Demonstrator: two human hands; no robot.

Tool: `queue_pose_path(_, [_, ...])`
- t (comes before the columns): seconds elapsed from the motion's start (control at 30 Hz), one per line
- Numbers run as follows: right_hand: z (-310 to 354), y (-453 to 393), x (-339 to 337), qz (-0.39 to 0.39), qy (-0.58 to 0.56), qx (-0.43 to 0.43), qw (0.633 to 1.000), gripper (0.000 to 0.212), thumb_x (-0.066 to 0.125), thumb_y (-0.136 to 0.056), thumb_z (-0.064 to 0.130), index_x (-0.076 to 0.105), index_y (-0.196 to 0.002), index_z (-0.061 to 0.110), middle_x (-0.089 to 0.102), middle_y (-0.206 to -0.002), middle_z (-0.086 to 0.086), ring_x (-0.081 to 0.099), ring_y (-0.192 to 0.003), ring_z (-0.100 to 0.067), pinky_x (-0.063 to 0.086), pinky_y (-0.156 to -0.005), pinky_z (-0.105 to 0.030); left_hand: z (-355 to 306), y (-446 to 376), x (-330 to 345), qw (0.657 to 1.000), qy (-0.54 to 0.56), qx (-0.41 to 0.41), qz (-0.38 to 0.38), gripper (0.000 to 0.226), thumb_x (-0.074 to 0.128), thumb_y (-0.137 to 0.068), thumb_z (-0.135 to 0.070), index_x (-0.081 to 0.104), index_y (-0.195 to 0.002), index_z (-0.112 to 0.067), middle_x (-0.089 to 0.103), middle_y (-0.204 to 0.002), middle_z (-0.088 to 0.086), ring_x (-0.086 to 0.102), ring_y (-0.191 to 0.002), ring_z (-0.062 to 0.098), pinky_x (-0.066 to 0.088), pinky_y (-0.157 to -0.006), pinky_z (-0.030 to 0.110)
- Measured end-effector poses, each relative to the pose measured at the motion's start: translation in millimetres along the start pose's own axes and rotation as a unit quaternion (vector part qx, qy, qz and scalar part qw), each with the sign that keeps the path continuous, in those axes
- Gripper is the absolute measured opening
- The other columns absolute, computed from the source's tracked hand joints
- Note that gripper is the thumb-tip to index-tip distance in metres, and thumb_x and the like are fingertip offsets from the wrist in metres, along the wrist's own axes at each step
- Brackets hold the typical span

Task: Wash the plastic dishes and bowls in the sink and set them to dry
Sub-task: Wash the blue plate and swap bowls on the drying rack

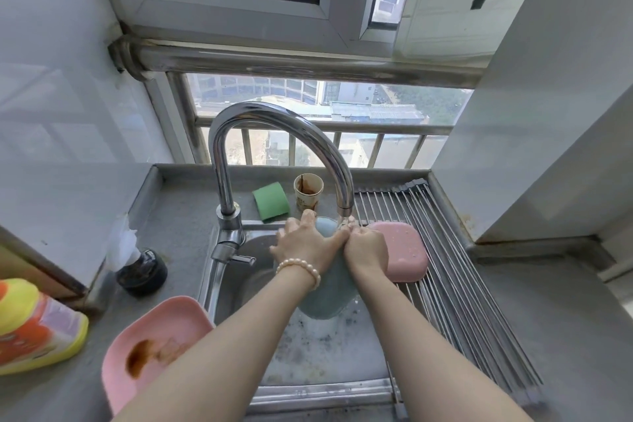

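Observation:
A pale blue plastic dish (325, 298) is held tilted over the steel sink (318, 353), under the spout of the curved faucet (274, 134). My left hand (305, 243) lies flat on the dish's upper face, fingers spread. My right hand (366, 247) grips the dish's right edge. A pink dish (404, 250) lies upside down and wet on the roll-up wire drying rack (455, 301) to the right. Another pink dish (150, 346), stained brown inside, rests on the counter at the sink's left edge, partly behind my left forearm.
A green sponge (271, 200) and a brown-stained paper cup (308, 192) stand behind the sink. A dark round bottle (142, 271) and a yellow-orange detergent bottle (34, 325) sit on the left counter. Window rail behind, white wall to the right.

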State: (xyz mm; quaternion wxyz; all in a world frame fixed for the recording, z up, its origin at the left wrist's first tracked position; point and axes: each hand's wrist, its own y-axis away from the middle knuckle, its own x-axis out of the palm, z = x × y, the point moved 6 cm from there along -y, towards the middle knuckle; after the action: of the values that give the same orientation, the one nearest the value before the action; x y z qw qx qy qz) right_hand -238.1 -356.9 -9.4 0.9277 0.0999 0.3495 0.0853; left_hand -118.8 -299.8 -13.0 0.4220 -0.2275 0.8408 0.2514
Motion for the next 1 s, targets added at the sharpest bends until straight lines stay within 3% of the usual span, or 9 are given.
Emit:
queue_pose_path(0.2, [0.4, 13.7, -1.2, -0.072, -0.028, -0.005, 0.997, 0.054, 0.033, -0.103, 0.039, 0.070, -0.097, 0.000, 0.069, -0.104, -0.019, 0.060, -0.098, -0.034, 0.034, -0.073, -0.032, 2.5, -12.4, -17.6, 0.984, 0.154, -0.077, -0.041, 0.033, 0.052, -0.087, -0.049, 0.062, -0.081, -0.018, 0.068, -0.098, 0.013, 0.061, -0.098, 0.032, 0.043, -0.089, 0.038])
queue_pose_path(0.33, [-4.6, 13.1, -2.2, -0.072, -0.065, 0.020, 0.995, 0.050, 0.038, -0.102, 0.036, 0.071, -0.094, 0.000, 0.069, -0.101, -0.018, 0.058, -0.093, -0.033, 0.030, -0.070, -0.030, 8.4, -15.1, -25.1, 0.962, 0.264, -0.067, -0.036, 0.045, 0.049, -0.097, -0.032, 0.055, -0.059, -0.009, 0.063, -0.080, 0.021, 0.058, -0.090, 0.040, 0.043, -0.074, 0.037])
queue_pose_path(0.4, [-12.2, 6.4, 0.1, -0.063, -0.102, 0.057, 0.991, 0.047, 0.041, -0.101, 0.034, 0.070, -0.095, -0.003, 0.068, -0.102, -0.019, 0.056, -0.089, -0.032, 0.035, -0.072, -0.031, -1.7, -6.6, -25.8, 0.983, 0.178, 0.034, -0.043, 0.045, 0.037, -0.099, -0.044, 0.053, -0.067, -0.017, 0.061, -0.075, 0.009, 0.058, -0.088, 0.035, 0.039, -0.070, 0.035])
queue_pose_path(0.47, [-22.6, 0.3, 4.8, -0.062, -0.163, 0.102, 0.979, 0.045, 0.044, -0.100, 0.033, 0.068, -0.100, -0.005, 0.067, -0.107, -0.020, 0.059, -0.097, -0.033, 0.043, -0.083, -0.035, -3.7, 4.7, -19.9, 0.991, 0.028, 0.100, -0.079, 0.063, 0.021, -0.087, -0.068, 0.061, -0.103, -0.021, 0.064, -0.101, 0.005, 0.056, -0.101, 0.029, 0.042, -0.079, 0.034])
queue_pose_path(0.57, [-31.1, 0.8, 9.8, -0.065, -0.235, 0.158, 0.957, 0.042, 0.049, -0.098, 0.031, 0.064, -0.107, -0.008, 0.066, -0.108, -0.017, 0.059, -0.104, -0.033, 0.046, -0.094, -0.039, 8.6, 14.8, -10.4, 0.994, -0.005, 0.066, -0.092, 0.093, 0.023, -0.066, -0.091, 0.045, -0.132, -0.030, 0.050, -0.127, 0.002, 0.046, -0.116, 0.026, 0.041, -0.092, 0.039])
queue_pose_path(0.7, [-31.8, 5.9, 10.2, -0.066, -0.280, 0.170, 0.943, 0.044, 0.050, -0.098, 0.033, 0.062, -0.110, -0.007, 0.065, -0.108, -0.016, 0.058, -0.101, -0.031, 0.047, -0.093, -0.038, 25.2, 14.7, -6.9, 0.987, 0.140, -0.044, -0.072, 0.084, 0.050, -0.062, -0.087, 0.049, -0.121, -0.028, 0.052, -0.121, 0.001, 0.054, -0.110, 0.026, 0.045, -0.089, 0.039])
queue_pose_path(0.8, [-38.2, 8.4, 10.9, -0.069, -0.326, 0.197, 0.922, 0.041, 0.054, -0.095, 0.031, 0.060, -0.117, -0.003, 0.063, -0.104, -0.009, 0.057, -0.094, -0.027, 0.049, -0.087, -0.035, 37.8, 9.2, -6.2, 0.945, 0.297, -0.122, -0.064, 0.066, 0.059, -0.067, -0.079, 0.056, -0.097, -0.019, 0.064, -0.101, 0.003, 0.061, -0.090, 0.025, 0.049, -0.079, 0.034])
queue_pose_path(0.9, [-47.6, 13.4, 15.3, -0.058, -0.382, 0.242, 0.890, 0.037, 0.058, -0.091, 0.032, 0.059, -0.113, 0.003, 0.060, -0.097, -0.006, 0.059, -0.088, -0.027, 0.050, -0.077, -0.034, 36.9, 0.4, -7.1, 0.930, 0.342, -0.126, -0.052, 0.059, 0.061, -0.074, -0.070, 0.059, -0.079, -0.011, 0.064, -0.080, 0.003, 0.060, -0.079, 0.025, 0.046, -0.068, 0.030])
queue_pose_path(1.0, [-44.8, 16.3, 9.3, -0.046, -0.312, 0.197, 0.928, 0.039, 0.049, -0.094, 0.042, 0.059, -0.095, 0.005, 0.061, -0.090, -0.007, 0.057, -0.086, -0.028, 0.047, -0.077, -0.035, 34.4, -3.4, -14.2, 0.923, 0.352, -0.140, -0.062, 0.043, 0.057, -0.089, -0.046, 0.050, -0.064, -0.011, 0.049, -0.063, 0.001, 0.049, -0.068, 0.023, 0.036, -0.060, 0.028])
